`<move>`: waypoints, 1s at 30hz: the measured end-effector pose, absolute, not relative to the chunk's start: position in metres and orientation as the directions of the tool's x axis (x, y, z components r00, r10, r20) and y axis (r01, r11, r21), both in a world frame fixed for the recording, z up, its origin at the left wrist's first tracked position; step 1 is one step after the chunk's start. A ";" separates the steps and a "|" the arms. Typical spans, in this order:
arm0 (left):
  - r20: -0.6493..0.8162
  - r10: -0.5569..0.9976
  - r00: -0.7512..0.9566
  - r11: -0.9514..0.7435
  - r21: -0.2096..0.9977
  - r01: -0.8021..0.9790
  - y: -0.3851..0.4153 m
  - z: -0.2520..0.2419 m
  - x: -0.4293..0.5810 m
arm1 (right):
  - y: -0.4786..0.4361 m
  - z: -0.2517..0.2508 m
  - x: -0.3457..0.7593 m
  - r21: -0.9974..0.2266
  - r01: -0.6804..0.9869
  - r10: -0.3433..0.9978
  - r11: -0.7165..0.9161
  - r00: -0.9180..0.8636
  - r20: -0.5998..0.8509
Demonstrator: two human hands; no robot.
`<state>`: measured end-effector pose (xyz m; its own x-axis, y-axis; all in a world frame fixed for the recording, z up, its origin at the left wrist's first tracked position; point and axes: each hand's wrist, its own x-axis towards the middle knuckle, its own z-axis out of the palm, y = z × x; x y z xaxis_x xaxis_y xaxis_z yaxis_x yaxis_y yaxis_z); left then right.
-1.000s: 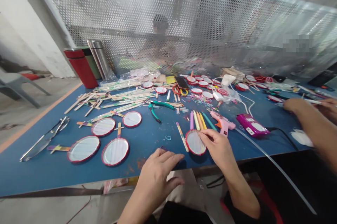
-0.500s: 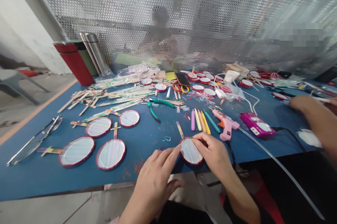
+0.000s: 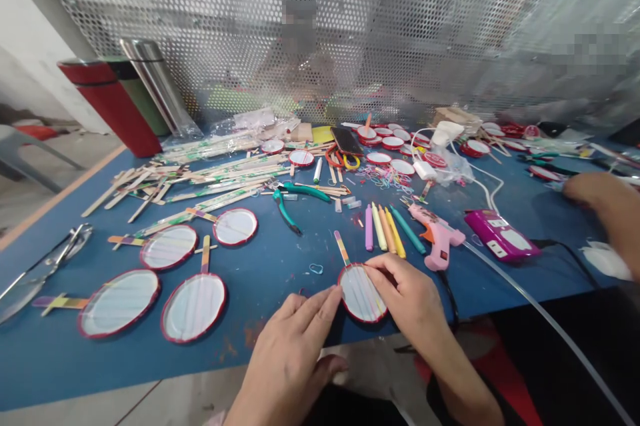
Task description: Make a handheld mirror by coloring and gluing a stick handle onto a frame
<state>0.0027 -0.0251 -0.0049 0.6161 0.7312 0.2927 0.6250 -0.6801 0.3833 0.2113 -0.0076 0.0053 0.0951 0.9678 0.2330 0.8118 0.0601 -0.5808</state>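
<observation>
A round, white-faced disc with a red rim [image 3: 361, 299] lies near the table's front edge. Its coloured craft-stick handle [image 3: 341, 249] points away from me. My right hand [image 3: 407, 299] pinches the upper right of the rim between thumb and fingers. My left hand [image 3: 295, 339] is at the left side of the disc, fingers stretched out, with the fingertips at the rim. Several similar discs on sticks, such as this nearer one [image 3: 194, 307], lie to the left. Whether anything small is under my right fingertips is hidden.
Right of centre lie several markers [image 3: 385, 231], a pink glue gun [image 3: 437, 236] with a long glue stick, and a purple power strip [image 3: 503, 236]. Green-handled pliers [image 3: 287, 209], loose craft sticks [image 3: 215, 189] and glasses [image 3: 60, 256] lie leftward. Flasks [image 3: 113, 106] stand behind. Another person's arm [image 3: 607, 213] reaches in.
The camera view has shifted slightly, so the table's things appear displaced. Both hands stay at the same disc, in nearly the same pose.
</observation>
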 end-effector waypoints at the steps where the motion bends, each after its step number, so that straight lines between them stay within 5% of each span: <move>1: 0.292 0.731 0.617 -0.681 0.382 0.625 -0.025 -0.006 0.003 | -0.008 0.005 0.211 -0.570 0.819 0.966 0.066 0.091 0.243; 30: 0.216 0.755 0.619 -0.646 0.408 0.645 -0.022 -0.002 0.002 | -0.010 -0.002 0.206 -0.213 0.966 0.928 0.148 -0.061 0.367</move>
<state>0.0018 -0.0220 -0.0017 0.6192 0.7550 0.2159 0.6453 -0.6459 0.4080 0.2060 -0.0098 -0.0016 -0.0608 0.9281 0.3674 0.9657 0.1477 -0.2134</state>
